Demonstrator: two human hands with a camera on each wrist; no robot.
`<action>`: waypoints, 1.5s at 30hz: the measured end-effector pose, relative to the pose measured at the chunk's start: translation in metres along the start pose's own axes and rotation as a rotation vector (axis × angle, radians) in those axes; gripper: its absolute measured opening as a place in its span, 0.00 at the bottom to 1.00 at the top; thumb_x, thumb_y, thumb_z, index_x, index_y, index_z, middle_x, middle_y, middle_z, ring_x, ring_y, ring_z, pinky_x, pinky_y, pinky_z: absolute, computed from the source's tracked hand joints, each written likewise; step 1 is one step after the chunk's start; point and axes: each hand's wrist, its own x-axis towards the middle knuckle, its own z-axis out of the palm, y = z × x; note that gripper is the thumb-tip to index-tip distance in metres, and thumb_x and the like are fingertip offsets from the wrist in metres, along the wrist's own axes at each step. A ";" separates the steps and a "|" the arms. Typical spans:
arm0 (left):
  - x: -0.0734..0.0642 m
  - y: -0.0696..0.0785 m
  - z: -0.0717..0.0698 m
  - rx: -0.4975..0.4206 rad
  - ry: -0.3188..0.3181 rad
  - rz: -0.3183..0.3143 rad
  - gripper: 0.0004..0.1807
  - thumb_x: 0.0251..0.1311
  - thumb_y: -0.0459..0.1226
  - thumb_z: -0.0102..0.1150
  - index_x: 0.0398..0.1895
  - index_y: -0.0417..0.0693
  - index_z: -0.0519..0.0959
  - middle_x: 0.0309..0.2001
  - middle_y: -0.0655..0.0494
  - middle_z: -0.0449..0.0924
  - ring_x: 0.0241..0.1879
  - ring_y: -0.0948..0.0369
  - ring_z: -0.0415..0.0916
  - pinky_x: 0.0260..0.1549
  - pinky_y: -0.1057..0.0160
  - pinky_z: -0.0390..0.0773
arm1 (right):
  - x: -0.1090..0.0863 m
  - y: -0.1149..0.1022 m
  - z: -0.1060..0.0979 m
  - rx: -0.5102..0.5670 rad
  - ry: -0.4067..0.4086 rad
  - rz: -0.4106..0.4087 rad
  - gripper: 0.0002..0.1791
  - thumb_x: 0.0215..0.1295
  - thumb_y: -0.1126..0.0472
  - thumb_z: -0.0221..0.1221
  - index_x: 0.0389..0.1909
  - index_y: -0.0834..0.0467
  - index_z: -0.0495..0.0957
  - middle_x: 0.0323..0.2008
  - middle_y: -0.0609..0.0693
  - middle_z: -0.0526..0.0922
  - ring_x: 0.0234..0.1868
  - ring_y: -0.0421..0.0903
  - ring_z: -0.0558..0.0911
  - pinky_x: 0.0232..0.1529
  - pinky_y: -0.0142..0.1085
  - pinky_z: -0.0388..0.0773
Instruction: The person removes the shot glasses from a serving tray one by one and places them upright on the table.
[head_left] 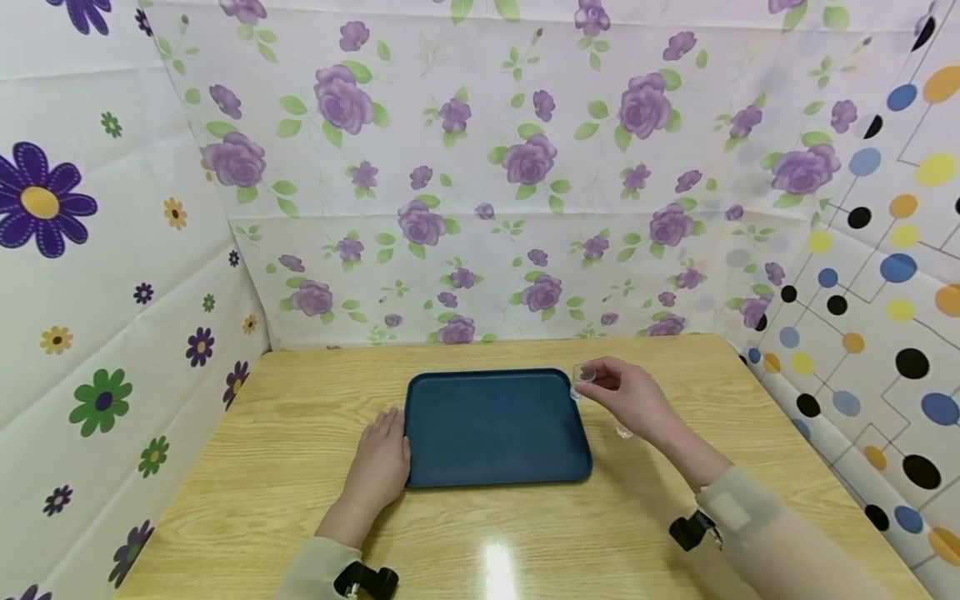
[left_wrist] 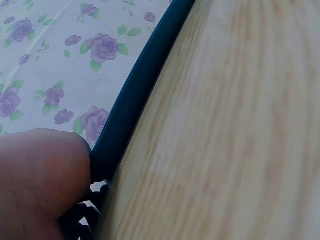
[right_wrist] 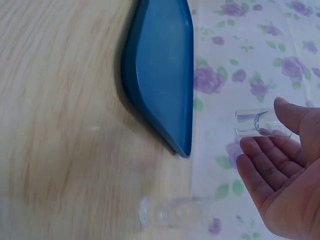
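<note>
A dark blue rectangular tray with a low raised rim lies on the wooden table. Beside its left edge rests my left hand, fingers extended and the thumb against the rim; the left wrist view shows that thumb close up. My right hand pinches a small clear glass between thumb and fingers, at the tray's top right corner. On the table to the right of the tray stands a second clear glass, mostly hidden under my right wrist in the head view.
The wooden table runs back to a flower-printed cloth wall. Patterned cloth also hangs along the left side and the right side.
</note>
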 end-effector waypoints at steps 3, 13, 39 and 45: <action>-0.001 0.000 0.000 -0.002 0.001 -0.001 0.28 0.84 0.31 0.51 0.79 0.22 0.65 0.79 0.25 0.64 0.82 0.33 0.58 0.81 0.32 0.56 | -0.007 0.004 -0.012 -0.011 0.017 -0.005 0.28 0.79 0.42 0.67 0.68 0.56 0.83 0.55 0.51 0.89 0.55 0.50 0.88 0.57 0.54 0.87; -0.002 -0.002 0.002 -0.003 0.001 0.000 0.28 0.84 0.31 0.50 0.79 0.22 0.65 0.79 0.25 0.65 0.82 0.33 0.58 0.81 0.32 0.56 | -0.029 0.019 -0.048 -0.085 0.073 0.012 0.30 0.79 0.39 0.66 0.69 0.56 0.82 0.56 0.52 0.88 0.55 0.52 0.88 0.51 0.44 0.88; 0.003 0.000 0.000 -0.004 -0.010 0.008 0.28 0.85 0.31 0.50 0.80 0.22 0.64 0.80 0.25 0.63 0.82 0.33 0.56 0.82 0.33 0.55 | -0.058 0.077 -0.074 -0.115 0.039 0.141 0.35 0.81 0.39 0.64 0.70 0.64 0.80 0.59 0.59 0.87 0.57 0.56 0.87 0.48 0.36 0.86; 0.002 0.000 0.000 -0.009 -0.012 0.004 0.28 0.85 0.31 0.48 0.80 0.22 0.63 0.80 0.25 0.62 0.82 0.32 0.56 0.82 0.32 0.54 | -0.055 0.088 -0.070 -0.122 0.015 0.170 0.33 0.81 0.41 0.64 0.70 0.65 0.80 0.60 0.62 0.86 0.59 0.60 0.86 0.52 0.48 0.88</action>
